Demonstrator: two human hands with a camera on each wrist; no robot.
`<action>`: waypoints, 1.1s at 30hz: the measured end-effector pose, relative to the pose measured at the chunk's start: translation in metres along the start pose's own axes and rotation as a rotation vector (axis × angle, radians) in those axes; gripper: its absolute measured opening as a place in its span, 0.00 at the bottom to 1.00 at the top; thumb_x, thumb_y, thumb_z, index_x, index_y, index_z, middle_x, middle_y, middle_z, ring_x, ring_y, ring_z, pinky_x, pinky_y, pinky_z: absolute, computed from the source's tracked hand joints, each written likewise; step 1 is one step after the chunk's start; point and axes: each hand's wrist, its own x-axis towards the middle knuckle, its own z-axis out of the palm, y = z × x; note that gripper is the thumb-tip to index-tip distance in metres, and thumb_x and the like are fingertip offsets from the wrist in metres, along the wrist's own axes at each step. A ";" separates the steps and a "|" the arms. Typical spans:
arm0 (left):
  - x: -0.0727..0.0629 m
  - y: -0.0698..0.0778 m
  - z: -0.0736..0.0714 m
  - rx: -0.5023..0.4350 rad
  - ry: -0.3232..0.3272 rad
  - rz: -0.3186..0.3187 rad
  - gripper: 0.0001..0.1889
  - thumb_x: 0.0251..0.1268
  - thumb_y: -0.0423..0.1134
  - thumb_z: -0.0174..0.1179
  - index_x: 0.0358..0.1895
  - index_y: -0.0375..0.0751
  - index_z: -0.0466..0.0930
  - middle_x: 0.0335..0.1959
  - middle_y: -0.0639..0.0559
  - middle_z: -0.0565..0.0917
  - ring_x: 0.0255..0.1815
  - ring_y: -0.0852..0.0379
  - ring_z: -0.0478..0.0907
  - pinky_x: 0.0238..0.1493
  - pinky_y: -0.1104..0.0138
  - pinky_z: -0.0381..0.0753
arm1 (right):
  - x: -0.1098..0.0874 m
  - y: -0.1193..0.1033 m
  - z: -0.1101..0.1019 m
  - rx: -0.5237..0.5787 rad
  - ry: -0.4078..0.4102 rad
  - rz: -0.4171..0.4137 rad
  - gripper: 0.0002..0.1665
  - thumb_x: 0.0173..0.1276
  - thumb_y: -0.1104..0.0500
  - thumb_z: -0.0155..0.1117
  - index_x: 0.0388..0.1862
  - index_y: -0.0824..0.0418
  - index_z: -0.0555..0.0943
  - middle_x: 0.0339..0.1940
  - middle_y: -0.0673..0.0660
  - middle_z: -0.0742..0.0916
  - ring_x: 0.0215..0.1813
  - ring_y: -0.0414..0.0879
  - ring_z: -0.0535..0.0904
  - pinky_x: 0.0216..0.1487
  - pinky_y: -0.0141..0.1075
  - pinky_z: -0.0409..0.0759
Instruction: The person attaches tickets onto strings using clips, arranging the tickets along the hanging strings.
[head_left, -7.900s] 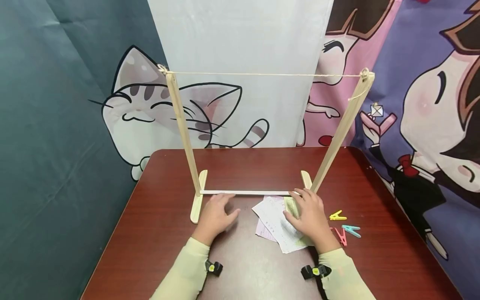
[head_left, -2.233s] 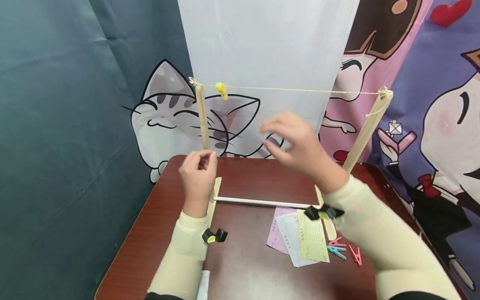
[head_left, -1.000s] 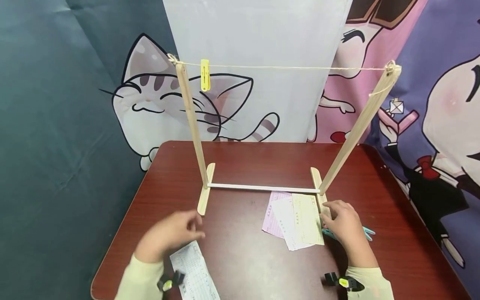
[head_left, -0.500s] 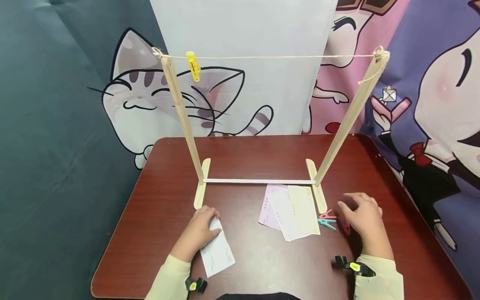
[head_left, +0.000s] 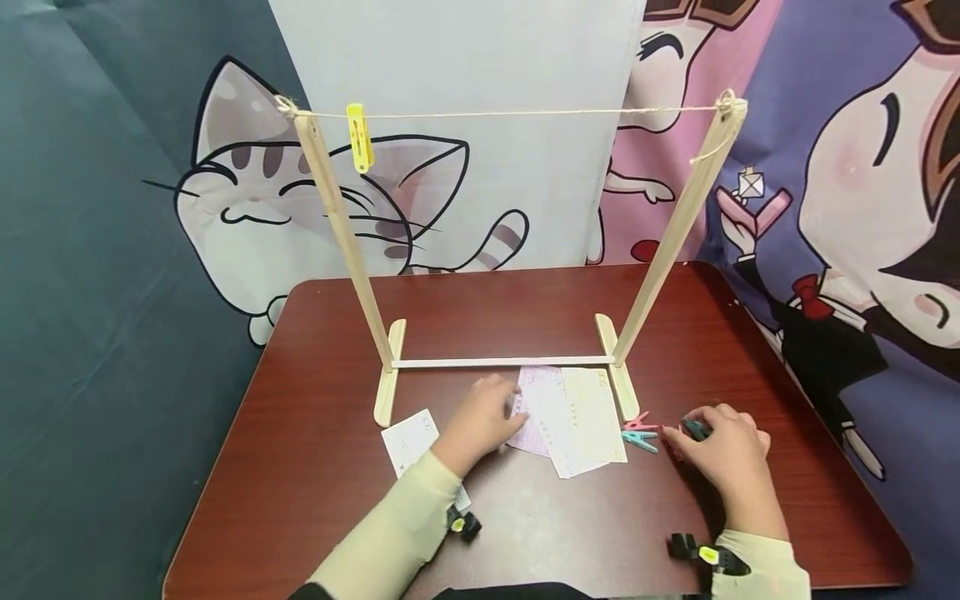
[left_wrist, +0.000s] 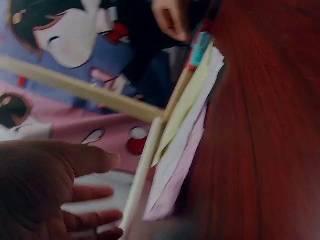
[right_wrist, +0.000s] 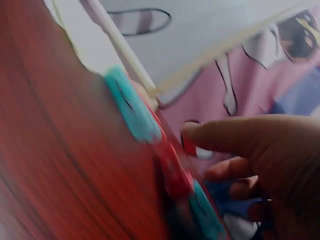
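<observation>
**Paper sheets (head_left: 596, 417): fanned before wooden frame (head_left: 502, 362)**

Left hand (head_left: 480, 421): fingers extended, unclosed, before the frame, beside the sheets. Right hand (head_left: 727, 446): fingers loosely bent, thumb apart, near clothespins (head_left: 640, 440) just right of the frame.

Just left of the wooden frame's right foot (head_left: 625, 393), three written-on sheets overlap in a fan: the pale yellow sheet (head_left: 592, 417) nearest the foot and uppermost, the white sheet (head_left: 546, 404) partly beneath it, the lilac sheet (head_left: 532, 440) farthest left. By the foot's near end lie a pink clip (head_left: 641, 425) and a blue clip (head_left: 640, 437); farther right, a red clip (right_wrist: 175, 172) and another blue clip (right_wrist: 205, 212).
</observation>
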 end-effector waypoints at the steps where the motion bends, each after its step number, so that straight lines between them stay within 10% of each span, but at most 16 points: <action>1: 0.007 0.004 0.006 0.031 -0.009 -0.015 0.24 0.62 0.50 0.72 0.55 0.38 0.85 0.49 0.46 0.87 0.54 0.46 0.81 0.61 0.57 0.76 | 0.001 -0.006 0.003 -0.014 0.007 -0.006 0.30 0.56 0.36 0.79 0.38 0.61 0.86 0.37 0.61 0.84 0.42 0.64 0.77 0.38 0.61 0.66; 10: 0.032 0.014 0.032 0.158 -0.002 -0.189 0.23 0.53 0.58 0.77 0.37 0.43 0.83 0.35 0.49 0.80 0.37 0.48 0.78 0.37 0.55 0.78 | 0.003 -0.039 0.009 -0.049 -0.135 0.085 0.19 0.61 0.54 0.75 0.37 0.70 0.85 0.30 0.64 0.86 0.31 0.58 0.81 0.33 0.56 0.79; 33: 0.032 0.008 0.036 0.011 0.027 -0.186 0.13 0.60 0.43 0.72 0.28 0.50 0.74 0.24 0.58 0.77 0.31 0.54 0.77 0.37 0.58 0.75 | 0.000 -0.039 0.010 0.107 0.091 0.159 0.26 0.65 0.55 0.74 0.54 0.71 0.84 0.48 0.74 0.85 0.49 0.69 0.80 0.51 0.62 0.77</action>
